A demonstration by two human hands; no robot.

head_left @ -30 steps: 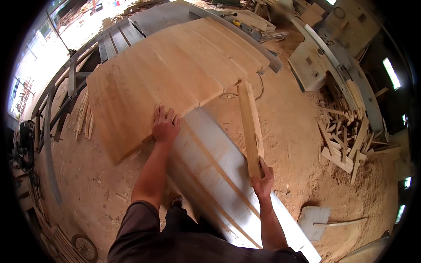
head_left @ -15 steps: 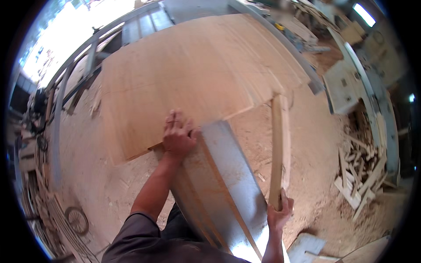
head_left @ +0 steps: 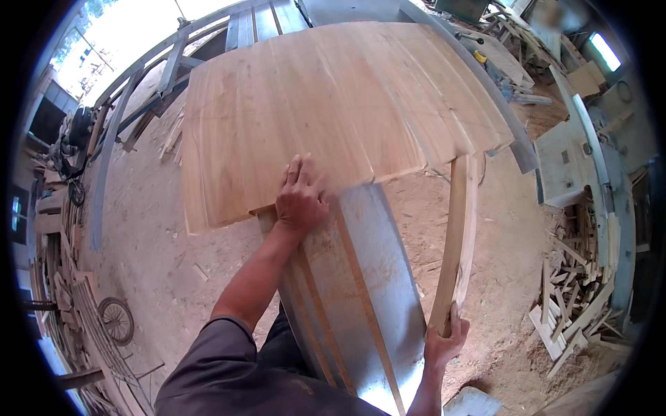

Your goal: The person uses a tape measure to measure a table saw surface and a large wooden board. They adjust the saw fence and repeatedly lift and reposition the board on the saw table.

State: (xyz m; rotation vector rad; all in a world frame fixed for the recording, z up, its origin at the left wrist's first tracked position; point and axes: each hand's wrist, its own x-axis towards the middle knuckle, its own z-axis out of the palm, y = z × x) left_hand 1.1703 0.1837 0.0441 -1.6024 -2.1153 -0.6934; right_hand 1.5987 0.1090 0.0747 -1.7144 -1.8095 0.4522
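A wide panel of several wooden boards side by side (head_left: 305, 104) lies across a long grey metal table (head_left: 385, 243) with brown stripes along it. On the panel's near edge, my left hand (head_left: 303, 201) rests palm down, its fingers stretched out and partly blurred. My right hand (head_left: 446, 341) is wrapped round the near end of a long, narrow wooden plank (head_left: 454, 236). The plank runs away from me, right of the metal table. Its far end meets the panel's near edge at the right; whether they are joined there I cannot tell.
A heap of wood offcuts (head_left: 572, 298) lies on the dusty floor at the right, beside a pale cabinet-like box (head_left: 565, 163). Metal frame rails (head_left: 114, 159) stand at the left. Stacked timber (head_left: 104, 360) and a spoked wheel (head_left: 116, 321) are at the lower left.
The whole view has shifted with my head, so the panel and metal table sit farther right in the picture. Both hands keep their places on the panel and the plank.
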